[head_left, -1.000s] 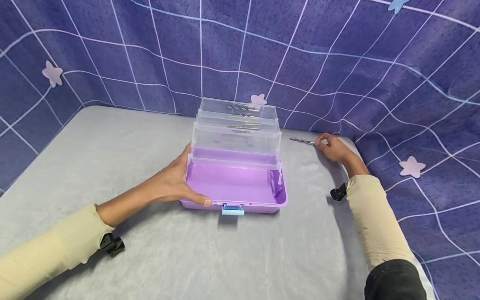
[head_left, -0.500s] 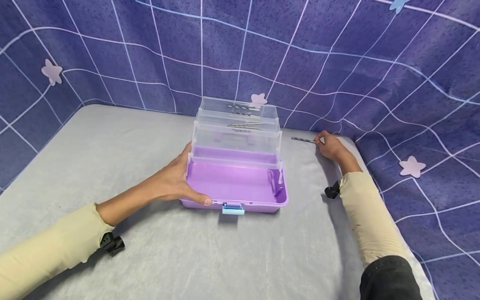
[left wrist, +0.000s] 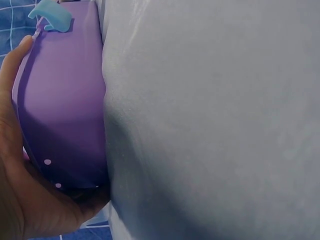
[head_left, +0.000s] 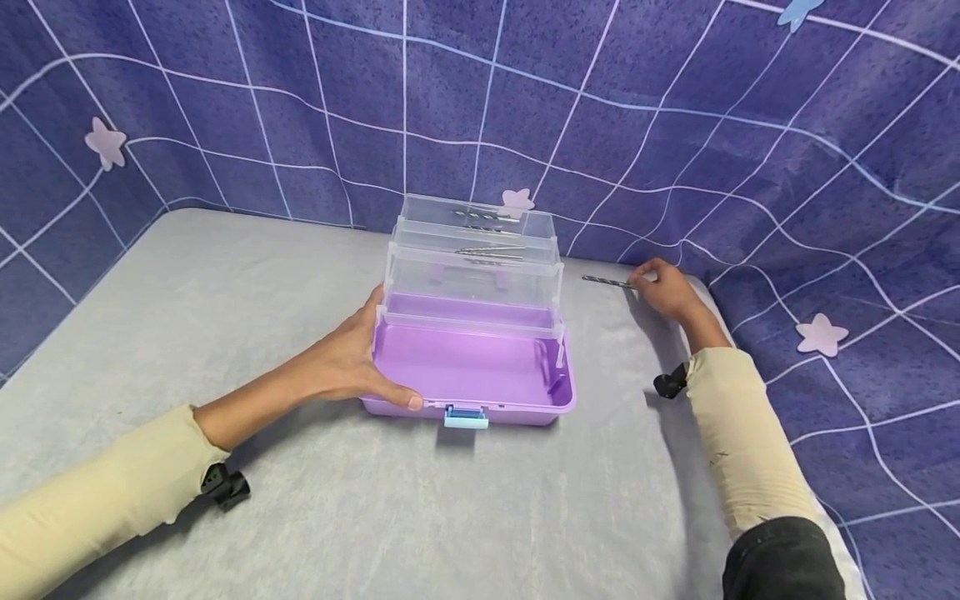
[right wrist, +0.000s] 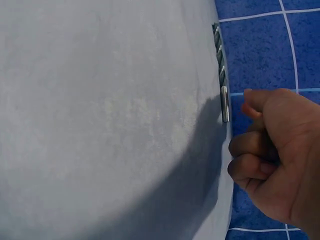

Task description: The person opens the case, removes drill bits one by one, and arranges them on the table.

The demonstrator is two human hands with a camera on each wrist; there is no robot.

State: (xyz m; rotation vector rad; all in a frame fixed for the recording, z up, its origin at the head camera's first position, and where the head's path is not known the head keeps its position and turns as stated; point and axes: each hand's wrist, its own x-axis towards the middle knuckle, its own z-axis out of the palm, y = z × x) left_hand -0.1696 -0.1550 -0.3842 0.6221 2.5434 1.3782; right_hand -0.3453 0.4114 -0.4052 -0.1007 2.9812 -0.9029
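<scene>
A purple toolbox (head_left: 468, 362) with clear tiered trays (head_left: 480, 283) stands unfolded on the grey cloth. My left hand (head_left: 352, 354) grips its left end, the thumb along the front rim; in the left wrist view the fingers (left wrist: 92, 202) curl around the end wall. To the right of the box a twist drill bit (head_left: 606, 281) lies flat on the cloth. My right hand (head_left: 663, 290) is at the bit's shank end. Seen from the right wrist, its fingers are curled with a gap between them and the drill bit (right wrist: 224, 102).
Several more drill bits (head_left: 487, 252) lie in the upper trays. A light blue latch (head_left: 466, 417) sticks out at the box's front. Grey cloth (head_left: 465, 517) covers the table. A purple-blue grid-patterned curtain (head_left: 337, 100) with star shapes borders the back and right.
My right hand has shifted slightly left, and a little more of the drill bit's shank shows beside its fingers. The left hand and the toolbox have stayed in place.
</scene>
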